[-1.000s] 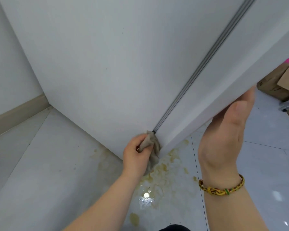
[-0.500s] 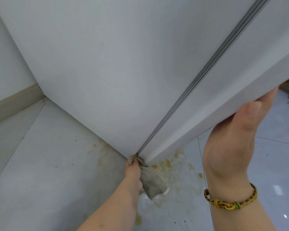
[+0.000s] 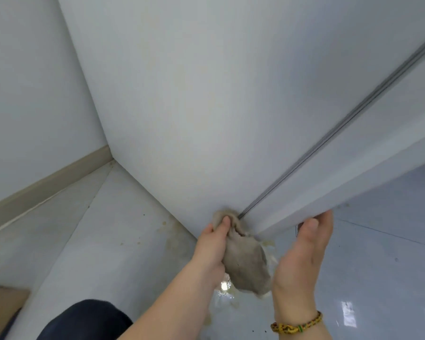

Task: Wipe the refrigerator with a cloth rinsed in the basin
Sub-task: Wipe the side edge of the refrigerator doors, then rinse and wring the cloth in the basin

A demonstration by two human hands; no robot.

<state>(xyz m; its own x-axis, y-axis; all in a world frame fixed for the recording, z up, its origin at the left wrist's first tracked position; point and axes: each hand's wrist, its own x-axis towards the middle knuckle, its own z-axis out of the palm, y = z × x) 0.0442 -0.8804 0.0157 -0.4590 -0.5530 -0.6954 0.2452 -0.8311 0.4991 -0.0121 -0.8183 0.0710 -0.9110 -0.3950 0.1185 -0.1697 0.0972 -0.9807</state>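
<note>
While the left hand point(image 3: 212, 244) grips the cloth point(image 3: 245, 263), hanging lengthwise down at the refrigerator point(image 3: 206, 106) corner, the right hand point(image 3: 302, 256) grasps the door point(image 3: 353, 168) bottom edge.

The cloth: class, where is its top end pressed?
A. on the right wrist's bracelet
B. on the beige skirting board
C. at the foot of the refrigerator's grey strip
C: the left hand grips the cloth, its top bunched against the lower end of the grey strip on the refrigerator.
</note>
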